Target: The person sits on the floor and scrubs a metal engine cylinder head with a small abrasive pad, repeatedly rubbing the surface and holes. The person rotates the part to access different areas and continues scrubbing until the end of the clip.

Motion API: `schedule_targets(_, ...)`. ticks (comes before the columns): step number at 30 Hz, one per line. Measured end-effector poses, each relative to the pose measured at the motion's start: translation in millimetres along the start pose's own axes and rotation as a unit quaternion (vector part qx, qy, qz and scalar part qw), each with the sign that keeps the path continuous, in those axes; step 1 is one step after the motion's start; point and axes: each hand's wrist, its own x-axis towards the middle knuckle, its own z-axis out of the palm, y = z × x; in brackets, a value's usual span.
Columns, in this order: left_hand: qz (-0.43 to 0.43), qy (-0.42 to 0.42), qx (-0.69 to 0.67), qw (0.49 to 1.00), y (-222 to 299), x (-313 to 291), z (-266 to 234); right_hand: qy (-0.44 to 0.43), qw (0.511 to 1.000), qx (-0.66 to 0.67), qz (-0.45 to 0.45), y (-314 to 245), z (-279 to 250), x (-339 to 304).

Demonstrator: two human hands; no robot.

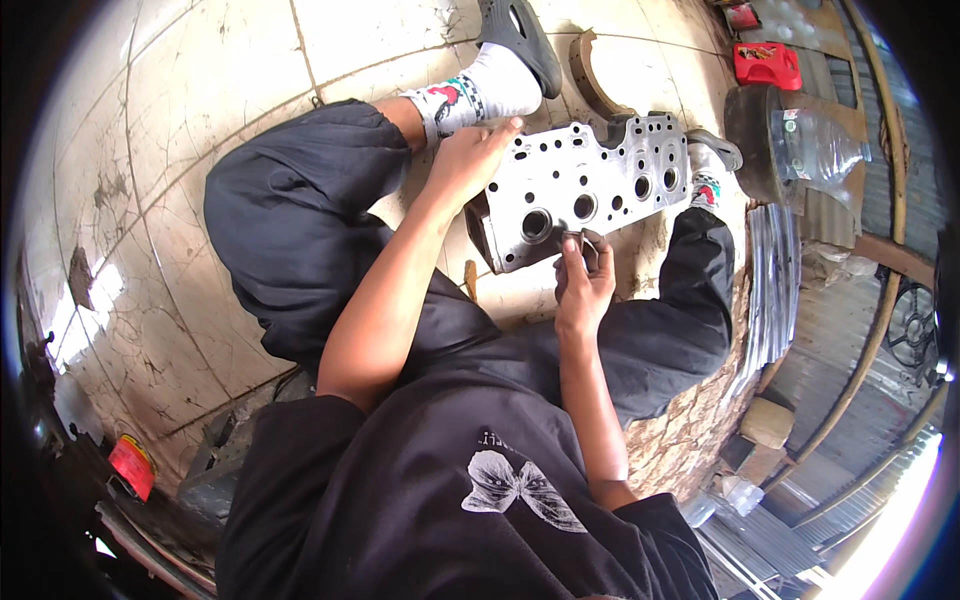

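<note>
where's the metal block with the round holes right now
In the head view, the metal block is in the upper middle, with the left hand at its left end and the right hand at its near edge.

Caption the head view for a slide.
Over a tiled floor, the left hand holds a cylinder head by its left end, the right hand at its near edge.

The right hand pinches something dark, seemingly thin but too small to tell. The metal block hides its own underside; the top edge cuts off a grey shoe, the lower edge a black shirt.
</note>
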Motion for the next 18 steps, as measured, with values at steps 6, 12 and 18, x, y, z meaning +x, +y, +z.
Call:
schedule_targets(6,0.096,0.023,0.095,0.991,37,-26,-16,-0.038,0.982,0.175,0.057,-6,-13,7)
schedule_targets(12,0.089,-0.042,0.147,0.984,84,-24,-18,-0.02,0.988,0.147,0.05,-28,-14,12)
schedule_targets(18,0.262,-0.094,0.267,0.923,95,17,20,0.069,0.985,0.152,0.036,-36,-38,25)
